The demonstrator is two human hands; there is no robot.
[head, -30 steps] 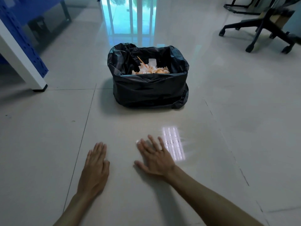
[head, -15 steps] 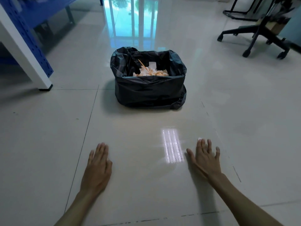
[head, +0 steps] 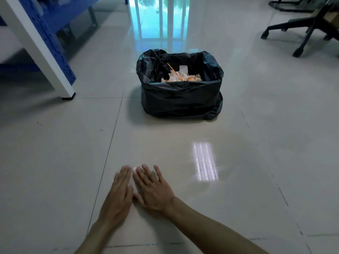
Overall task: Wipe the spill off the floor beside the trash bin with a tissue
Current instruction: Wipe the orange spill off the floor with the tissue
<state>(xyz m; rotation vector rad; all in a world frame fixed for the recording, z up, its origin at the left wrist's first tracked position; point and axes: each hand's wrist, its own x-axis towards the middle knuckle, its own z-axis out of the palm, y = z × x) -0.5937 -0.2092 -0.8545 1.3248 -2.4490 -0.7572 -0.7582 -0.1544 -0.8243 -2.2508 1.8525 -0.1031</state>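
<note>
A trash bin (head: 180, 99) lined with a black bag stands on the pale tiled floor, holding white and orange paper scraps. In front of it my right hand (head: 153, 189) lies flat, palm down, pressing a white tissue (head: 134, 168) to the tile. Only a small edge of the tissue shows at the fingertips. My left hand (head: 117, 197) rests flat on the floor with fingers extended, touching the right hand's thumb side. The tile to the right, by a bright light reflection (head: 205, 162), looks glossy. I cannot tell wet spill from shine.
A white and blue rack leg (head: 62, 85) stands at the left, close to the bin. A black office chair base (head: 302, 32) on castors is at the far right. A glass door reflects on the floor behind the bin.
My right hand swept from the centre out to the right, then back left across the tile until it met my left hand. The left hand stayed planted.
</note>
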